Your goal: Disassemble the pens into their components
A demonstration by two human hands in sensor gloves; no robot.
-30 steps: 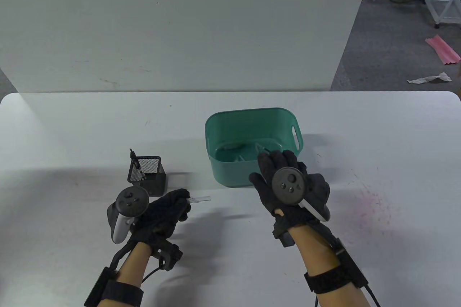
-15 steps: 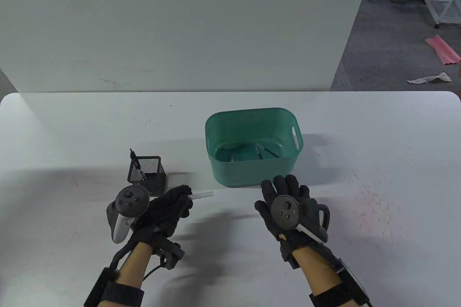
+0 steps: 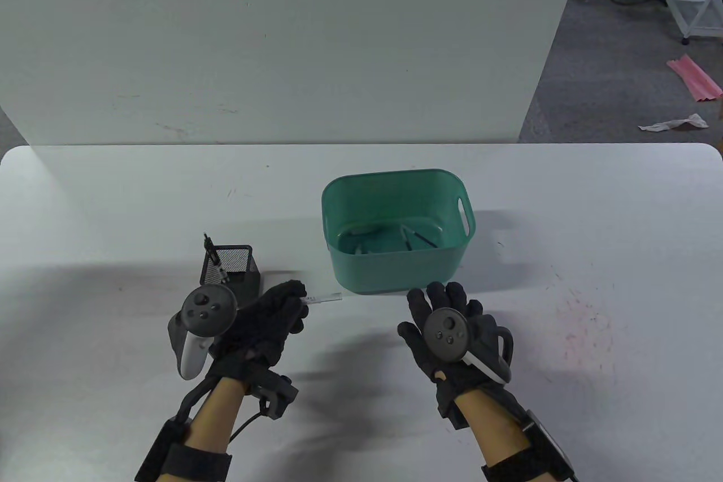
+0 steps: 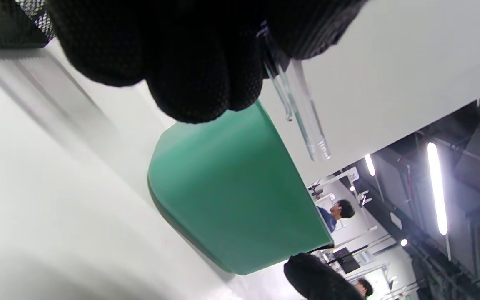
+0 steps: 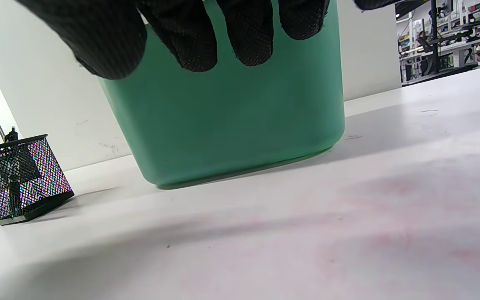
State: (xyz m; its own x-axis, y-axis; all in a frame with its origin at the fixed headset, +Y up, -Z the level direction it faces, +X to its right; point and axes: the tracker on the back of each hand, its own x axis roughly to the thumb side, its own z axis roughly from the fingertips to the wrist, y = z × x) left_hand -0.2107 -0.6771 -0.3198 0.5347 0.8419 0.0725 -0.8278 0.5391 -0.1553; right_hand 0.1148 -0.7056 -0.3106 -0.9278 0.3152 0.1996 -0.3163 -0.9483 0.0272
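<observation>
My left hand [image 3: 274, 315] pinches a clear pen barrel [image 3: 326, 296] whose free end points right toward the green bin [image 3: 395, 276]. In the left wrist view the clear pen barrel [image 4: 306, 125] sticks out from my fingers [image 4: 190, 62], threaded end outward, with a clear clip beside it. My right hand [image 3: 443, 312] hovers open and empty just in front of the bin, fingers spread. Several pen parts [image 3: 415, 237] lie on the bin's floor. A black mesh pen holder [image 3: 231, 270] with a dark pen [image 3: 213, 256] stands behind my left hand.
The white table [image 3: 593, 222] has faint pink stains [image 3: 582, 318] at the right. A white wall panel [image 3: 282, 41] stands along the table's far edge. In the right wrist view the bin [image 5: 240, 112] fills the middle and the mesh holder [image 5: 17, 181] stands at the left.
My right hand has drawn back out of the bin toward me, empty. My left hand has moved up and right with the clear barrel, closer to the bin.
</observation>
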